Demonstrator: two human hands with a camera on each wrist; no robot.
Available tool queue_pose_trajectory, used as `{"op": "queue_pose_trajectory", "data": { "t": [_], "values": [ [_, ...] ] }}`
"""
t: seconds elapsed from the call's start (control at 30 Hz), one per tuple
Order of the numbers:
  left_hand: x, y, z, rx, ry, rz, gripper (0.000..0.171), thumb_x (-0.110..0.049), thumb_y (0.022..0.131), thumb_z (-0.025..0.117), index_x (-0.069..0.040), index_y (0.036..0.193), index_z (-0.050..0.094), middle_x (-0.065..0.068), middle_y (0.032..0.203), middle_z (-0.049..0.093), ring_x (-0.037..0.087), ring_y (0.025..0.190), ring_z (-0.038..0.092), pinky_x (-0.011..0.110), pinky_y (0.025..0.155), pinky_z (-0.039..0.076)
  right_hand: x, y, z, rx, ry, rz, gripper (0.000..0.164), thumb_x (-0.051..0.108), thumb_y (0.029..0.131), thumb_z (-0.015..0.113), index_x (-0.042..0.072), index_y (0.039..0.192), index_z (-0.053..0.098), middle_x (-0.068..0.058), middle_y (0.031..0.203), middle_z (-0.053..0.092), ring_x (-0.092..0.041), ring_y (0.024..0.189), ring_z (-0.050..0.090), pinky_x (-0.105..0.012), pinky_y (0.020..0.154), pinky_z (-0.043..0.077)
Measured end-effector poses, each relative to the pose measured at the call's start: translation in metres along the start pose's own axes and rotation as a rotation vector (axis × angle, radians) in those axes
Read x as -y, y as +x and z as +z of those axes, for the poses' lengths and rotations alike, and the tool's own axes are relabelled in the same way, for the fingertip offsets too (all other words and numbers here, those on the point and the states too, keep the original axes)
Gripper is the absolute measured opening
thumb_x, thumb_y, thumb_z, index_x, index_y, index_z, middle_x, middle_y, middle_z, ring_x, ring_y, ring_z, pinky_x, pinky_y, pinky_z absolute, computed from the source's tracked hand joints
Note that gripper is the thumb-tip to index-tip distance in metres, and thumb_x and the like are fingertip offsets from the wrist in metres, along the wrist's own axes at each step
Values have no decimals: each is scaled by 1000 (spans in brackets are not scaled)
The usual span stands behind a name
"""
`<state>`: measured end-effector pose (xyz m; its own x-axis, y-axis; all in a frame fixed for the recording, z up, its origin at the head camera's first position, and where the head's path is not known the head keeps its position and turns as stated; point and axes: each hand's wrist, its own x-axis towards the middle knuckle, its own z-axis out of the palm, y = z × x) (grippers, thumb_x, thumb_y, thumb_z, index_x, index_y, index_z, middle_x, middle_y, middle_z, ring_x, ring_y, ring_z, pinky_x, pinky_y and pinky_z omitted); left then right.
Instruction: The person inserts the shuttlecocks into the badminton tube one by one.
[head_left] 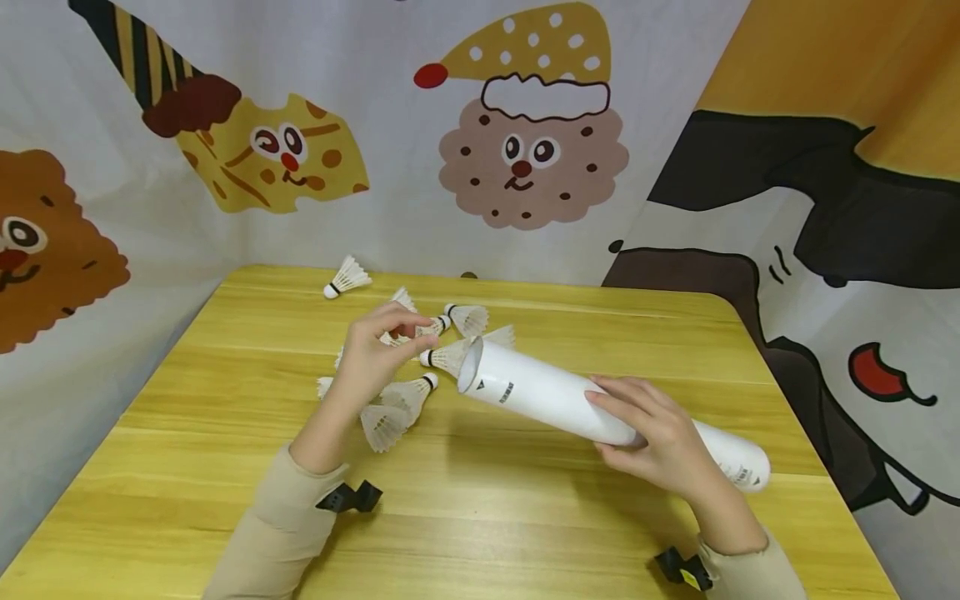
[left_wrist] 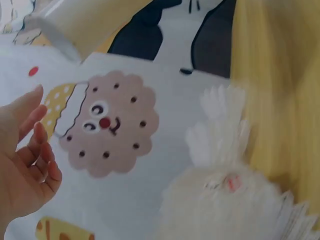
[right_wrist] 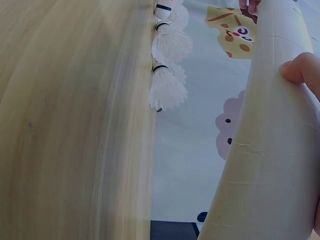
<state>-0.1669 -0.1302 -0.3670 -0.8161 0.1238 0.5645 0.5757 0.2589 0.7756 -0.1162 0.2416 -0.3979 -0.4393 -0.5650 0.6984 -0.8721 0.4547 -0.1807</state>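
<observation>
Grasping one white tube (head_left: 543,396), the right grip (head_left: 663,433) curves its fingers over the upper side, with the thumb along the near side. Nearest are two beige sleeves, the right one (head_left: 757,571) and the left one (head_left: 288,508), and two black wrist blocks, one per wrist, the right block (head_left: 682,570) and the left block (head_left: 350,497). The right forearm slants in from the lower right; the left forearm slants up from the lower left, its wrist bent toward the tube. The tube lies at a slant over the tabletop (head_left: 510,517), mouth toward the left hand, its other end showing beyond the right hand.

Released, the left grip (head_left: 377,346) hovers near the tube's mouth with thumb and fingers apart and loosely bent; the left wrist view shows it free of any object.

White shuttlecocks lie around and beyond it, at least eight in all; overlap prevents an exact count. Two overlap closest to the person, the nearer one (head_left: 385,427) partly across the other (head_left: 411,398). Several more cluster behind the left hand and the tube's mouth, and one shuttlecock (head_left: 349,277) sits apart near the far edge.

Behind hangs one printed cloth (head_left: 390,233) with several cartoon figures.
</observation>
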Motion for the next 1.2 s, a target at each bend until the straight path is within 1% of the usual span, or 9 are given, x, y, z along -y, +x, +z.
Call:
{"op": "queue_pose_trajectory", "data": {
  "t": [0.1, 0.2, 0.37, 0.47, 0.57, 0.7, 0.77, 0.97, 1.2],
  "values": [
    [-12, 3, -12, -32, 59, -8, 13, 7, 78, 75, 5, 90, 72, 7, 73, 58, 18, 70, 47, 31, 67, 40, 0, 0, -1, 1, -10, 7, 46, 37, 89, 60, 6, 122, 65, -15, 123, 61, -30, 108, 56, -23, 100, 36],
    [-17, 4, -24, -74, 105, 15, 12, 10, 77, 74, 8, 89, 71, 11, 73, 59, 14, 70, 48, 30, 67, 40, 0, 0, -2, -1, -14, 7, 46, 37, 89, 60, 6, 122, 65, -15, 123, 61, -30, 108, 56, -23, 101, 35],
    [-9, 3, -40, -136, 138, -47, 13, 11, 77, 73, 12, 90, 70, 20, 75, 60, 24, 72, 50, 32, 68, 40, 0, 0, -1, -12, -13, -7, 45, 36, 89, 60, 6, 121, 66, -15, 122, 61, -31, 106, 56, -23, 101, 36],
    [1, 0, -48, -145, 170, -93, 15, 10, 78, 73, 13, 92, 69, 22, 77, 59, 25, 74, 50, 35, 69, 39, -1, 0, -1, -13, -11, -11, 45, 36, 89, 60, 5, 121, 66, -15, 123, 61, -31, 106, 56, -23, 100, 36],
    [22, -4, -57, -142, 202, -126, 16, 6, 79, 74, 10, 95, 70, 20, 78, 60, 22, 75, 50, 34, 68, 39, -1, 0, -1, -9, -8, -8, 45, 37, 89, 60, 5, 121, 65, -14, 124, 61, -30, 107, 56, -23, 100, 36],
    [53, -8, -69, -138, 235, -165, 19, -1, 80, 76, 6, 98, 72, 14, 79, 61, 17, 76, 51, 27, 66, 39, -1, 1, -2, -7, -6, -6, 45, 37, 90, 60, 5, 121, 65, -15, 123, 61, -30, 107, 56, -23, 100, 36],
    [63, -10, -75, -133, 259, -177, 21, -5, 80, 77, 4, 99, 73, 12, 80, 61, 17, 76, 51, 25, 64, 39, -1, 1, -2, -6, -5, -7, 45, 37, 90, 60, 5, 121, 65, -15, 123, 61, -30, 107, 56, -23, 100, 36],
    [81, -15, -85, -71, 320, -203, 23, -11, 83, 77, 2, 102, 72, 12, 83, 63, 16, 76, 51, 28, 66, 39, -1, 1, -2, -7, -7, -11, 45, 37, 90, 60, 5, 121, 66, -14, 123, 61, -31, 107, 56, -23, 100, 36],
    [97, -18, -92, -14, 318, -265, 25, -11, 84, 75, 1, 106, 72, 12, 86, 63, 20, 80, 49, 34, 70, 39, -1, 0, -2, -4, -9, -6, 45, 37, 90, 60, 5, 121, 66, -16, 122, 61, -31, 107, 56, -23, 101, 35]
  ]
}}
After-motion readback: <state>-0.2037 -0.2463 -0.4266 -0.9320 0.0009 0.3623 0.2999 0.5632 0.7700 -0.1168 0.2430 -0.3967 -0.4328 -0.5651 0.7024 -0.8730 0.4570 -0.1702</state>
